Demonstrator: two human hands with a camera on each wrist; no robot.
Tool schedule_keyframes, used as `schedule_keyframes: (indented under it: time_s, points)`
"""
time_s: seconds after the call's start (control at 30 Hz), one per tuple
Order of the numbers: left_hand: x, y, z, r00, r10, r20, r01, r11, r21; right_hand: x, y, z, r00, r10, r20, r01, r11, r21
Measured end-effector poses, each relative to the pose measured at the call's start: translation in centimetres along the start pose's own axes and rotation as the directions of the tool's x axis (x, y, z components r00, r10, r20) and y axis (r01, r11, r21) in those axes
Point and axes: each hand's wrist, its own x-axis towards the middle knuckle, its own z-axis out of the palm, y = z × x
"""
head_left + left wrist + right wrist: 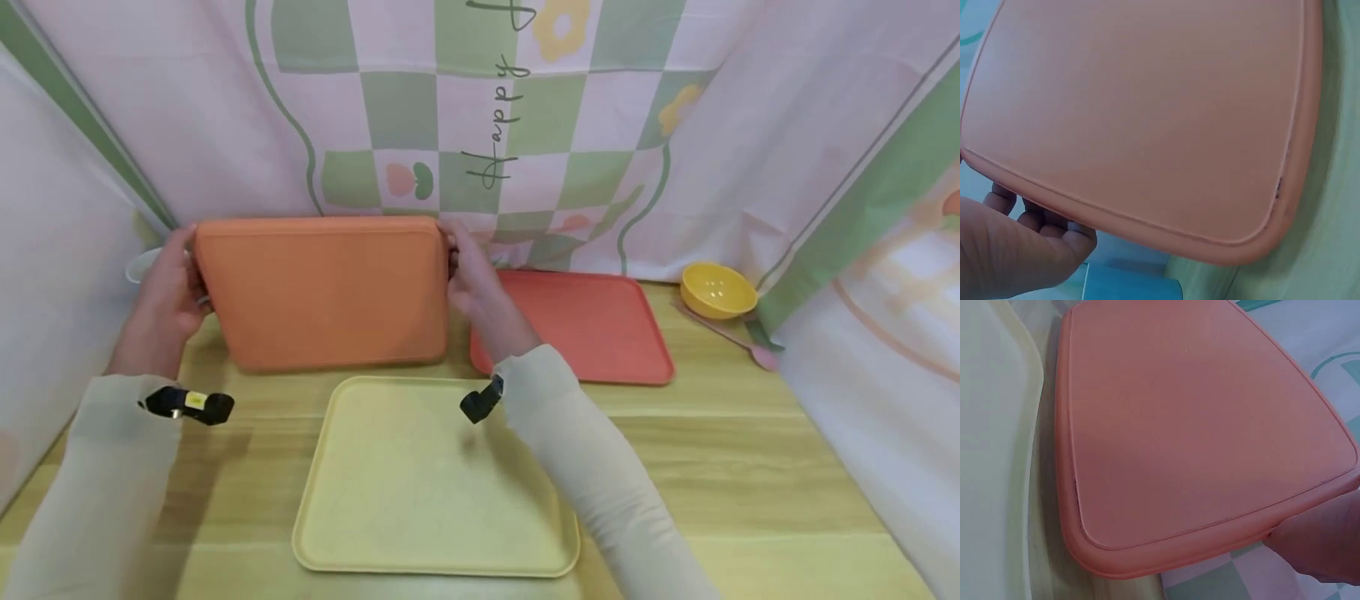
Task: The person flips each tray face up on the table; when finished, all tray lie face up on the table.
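An orange tray (322, 292) is tilted up steeply at the back left, its flat underside toward me. My left hand (167, 287) grips its left end, and several curled fingers (1032, 215) show behind the rim in the left wrist view. At the opposite end my right hand (476, 275) holds the rim; its fingers are mostly hidden in the right wrist view. Whether the tray's lower edge touches the table cannot be told. A yellow tray (420, 475) lies flat in front, under my right forearm. Behind that arm lies a red tray (592, 325), partly covered.
Beside my left hand stands a cup (142, 265), mostly hidden; a blue cylinder (1132, 284) shows there in the left wrist view. A yellow bowl (718, 290) and a pink spoon (731, 336) sit at the back right. Printed curtains (750, 150) border the wooden table (720, 475).
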Motion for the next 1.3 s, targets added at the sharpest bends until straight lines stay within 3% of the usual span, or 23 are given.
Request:
schedule_keyframes:
  time_s: [0.3,0.43,0.63,0.9,1.0,1.1,1.2,1.3]
  points:
    - [-0.5,-0.5,0.2,0.998,0.062,0.01,-0.061,0.991,-0.118,-1.1,-0.9,-0.2,0.992,-0.104,0.072,0.102,0.994,0.031]
    - [-0.6,-1.0,0.1,0.992,0.116,0.055,-0.105,0.98,-0.17,-1.4,-1.0,-0.4,0.982,-0.154,0.106,0.151,0.988,0.042]
    - [-0.8,-1.3,-0.1,0.984,0.127,0.124,-0.092,0.962,-0.256,-1.6,-1.0,-0.8,0.97,-0.208,0.125,0.202,0.978,0.059]
    - [-0.7,-1.6,0.0,0.984,0.128,0.127,-0.096,0.968,-0.23,-1.9,-0.7,-1.4,0.929,-0.317,0.189,0.317,0.948,0.036]
    - [-0.5,-1.6,-0.3,0.986,0.089,0.141,-0.059,0.977,-0.203,-2.2,-0.6,-1.5,0.916,-0.354,0.187,0.357,0.934,0.024]
    - [-0.5,-1.3,-0.8,0.981,-0.014,0.192,0.037,0.993,-0.114,-2.3,-0.5,-1.6,0.892,-0.41,0.192,0.416,0.909,0.01]
    - [-0.5,-1.1,-1.0,0.955,-0.13,0.267,0.124,0.992,0.038,-2.5,-0.3,-1.9,0.859,-0.466,0.212,0.478,0.878,-0.007]
    - [-0.6,-1.1,-1.1,0.926,-0.189,0.327,0.15,0.978,0.142,-2.6,0.0,-2.1,0.826,-0.515,0.23,0.533,0.846,-0.018]
